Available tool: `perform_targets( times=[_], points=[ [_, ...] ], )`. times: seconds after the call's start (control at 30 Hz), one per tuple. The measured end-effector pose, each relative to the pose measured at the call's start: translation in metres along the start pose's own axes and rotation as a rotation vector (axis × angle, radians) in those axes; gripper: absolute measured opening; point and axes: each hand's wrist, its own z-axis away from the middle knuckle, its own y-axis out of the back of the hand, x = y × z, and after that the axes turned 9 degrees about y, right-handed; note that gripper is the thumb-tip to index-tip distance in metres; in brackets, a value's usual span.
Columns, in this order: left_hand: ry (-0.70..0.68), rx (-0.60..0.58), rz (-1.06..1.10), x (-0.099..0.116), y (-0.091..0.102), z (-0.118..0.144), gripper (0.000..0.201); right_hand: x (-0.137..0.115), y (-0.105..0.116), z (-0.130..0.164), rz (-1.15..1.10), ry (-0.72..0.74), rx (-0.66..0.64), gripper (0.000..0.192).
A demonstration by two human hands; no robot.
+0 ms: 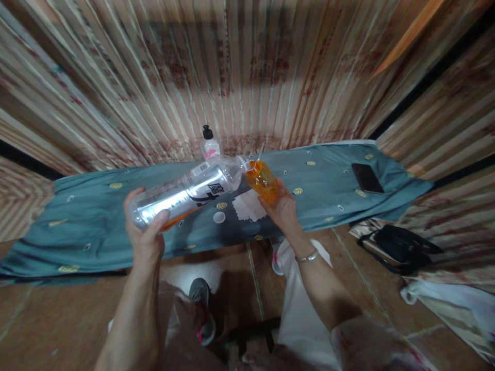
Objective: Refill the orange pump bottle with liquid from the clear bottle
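Note:
My left hand is wrapped round the base of a large clear plastic bottle with a silver label. The bottle lies tilted, its neck toward the right. In my right hand is a small orange translucent bottle, its mouth meeting the large bottle's mouth. Whether liquid passes between them I cannot tell. Below them, a white cloth with a ragged edge and a round white cap lie on the covered table. Behind the large bottle stands a clear bottle with a black top.
A green patterned cloth covers the narrow table. A dark phone lies at its right end. Pleated curtains hang close behind and at the sides. A black bag sits low at the right.

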Motion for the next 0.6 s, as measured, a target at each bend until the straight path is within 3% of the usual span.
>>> perform_targets(
  times=[0.2, 0.6],
  points=[
    [0.034, 0.0, 0.113, 0.0035, -0.0023, 0.0006, 0.078, 0.0006, -0.0001, 0.0005, 0.006, 0.005, -0.003, 0.072],
    [0.04, -0.004, 0.08, 0.0042, -0.0017, 0.0017, 0.078, 0.0005, 0.0003, 0.0002, 0.009, 0.011, -0.014, 0.071]
  ],
)
